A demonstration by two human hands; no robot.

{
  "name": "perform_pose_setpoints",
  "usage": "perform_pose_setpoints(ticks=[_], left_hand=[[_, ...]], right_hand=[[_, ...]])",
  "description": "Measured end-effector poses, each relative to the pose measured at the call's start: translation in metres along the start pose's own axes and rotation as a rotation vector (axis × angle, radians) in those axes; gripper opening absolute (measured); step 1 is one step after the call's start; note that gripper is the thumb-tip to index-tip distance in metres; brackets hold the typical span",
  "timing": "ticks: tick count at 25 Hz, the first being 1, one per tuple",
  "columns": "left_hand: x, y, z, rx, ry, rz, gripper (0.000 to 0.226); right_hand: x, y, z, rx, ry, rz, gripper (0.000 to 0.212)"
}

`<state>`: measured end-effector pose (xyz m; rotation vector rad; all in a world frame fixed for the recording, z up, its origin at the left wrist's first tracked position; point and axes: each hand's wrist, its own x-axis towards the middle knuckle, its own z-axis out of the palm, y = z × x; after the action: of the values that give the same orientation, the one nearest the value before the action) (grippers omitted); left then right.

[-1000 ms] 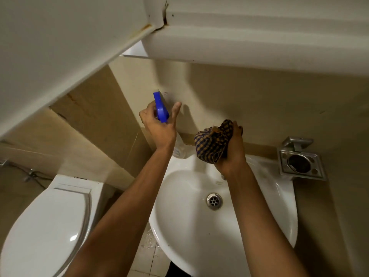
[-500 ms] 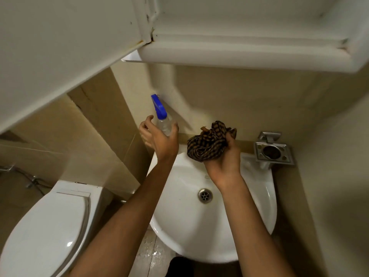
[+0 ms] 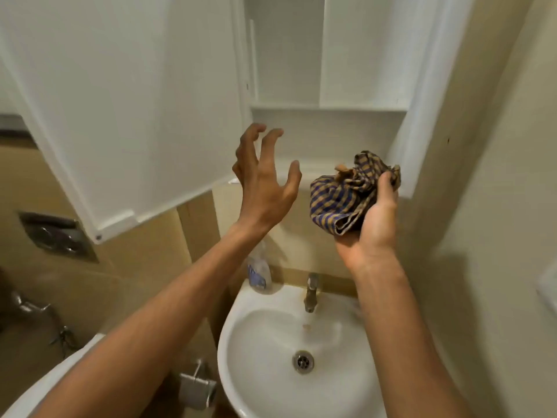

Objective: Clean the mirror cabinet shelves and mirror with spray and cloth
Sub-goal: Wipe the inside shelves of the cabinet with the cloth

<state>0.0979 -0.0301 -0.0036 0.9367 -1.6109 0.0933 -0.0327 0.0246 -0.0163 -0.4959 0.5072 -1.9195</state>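
The white mirror cabinet (image 3: 328, 128) hangs open on the wall, its door (image 3: 120, 95) swung out to the left with the white inside face toward me. Bare shelves (image 3: 327, 109) show inside. My left hand (image 3: 265, 179) is raised in front of the cabinet's lower edge, fingers spread, holding nothing. My right hand (image 3: 373, 218) grips a crumpled blue-and-tan checked cloth (image 3: 349, 194) just right of it, below the lowest shelf. The clear spray bottle (image 3: 258, 273) stands on the basin's back left rim, its top hidden behind my left forearm.
A white wash basin (image 3: 259, 357) sits below with a metal tap (image 3: 311, 292) at its back and a drain (image 3: 303, 361). A toilet (image 3: 42, 387) is at lower left, a paper holder (image 3: 196, 387) beside it, a flush plate (image 3: 55, 235) on the tiled wall.
My left hand has let go of the spray bottle, now on the basin rim, and risen open toward the cabinet. The view has tilted up, showing the shelves. My right hand lifted the cloth.
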Motion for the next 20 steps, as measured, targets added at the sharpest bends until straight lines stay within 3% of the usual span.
perform_pose_setpoints(ticks=[4,11,15,18,20], left_hand=[[0.104,0.042,-0.037,0.189,0.042,0.183,0.054],[0.259,0.095,-0.090,0.342,0.032,0.291,0.058],[0.323,0.107,-0.111,0.306,-0.019,0.260,0.059],[0.359,0.111,-0.125,0.220,-0.001,0.201,0.065],[0.379,0.111,-0.136,0.167,-0.007,0.132,0.072]], right_hand=[[0.007,-0.065,0.092,0.000,-0.133,-0.234,0.030],[0.046,-0.136,0.230,-0.156,-0.332,-0.670,0.021],[0.098,-0.160,0.284,-0.694,-0.301,-1.190,0.032],[0.140,-0.165,0.325,-1.087,-0.408,-1.634,0.045],[0.157,-0.167,0.355,-1.348,-0.552,-1.711,0.051]])
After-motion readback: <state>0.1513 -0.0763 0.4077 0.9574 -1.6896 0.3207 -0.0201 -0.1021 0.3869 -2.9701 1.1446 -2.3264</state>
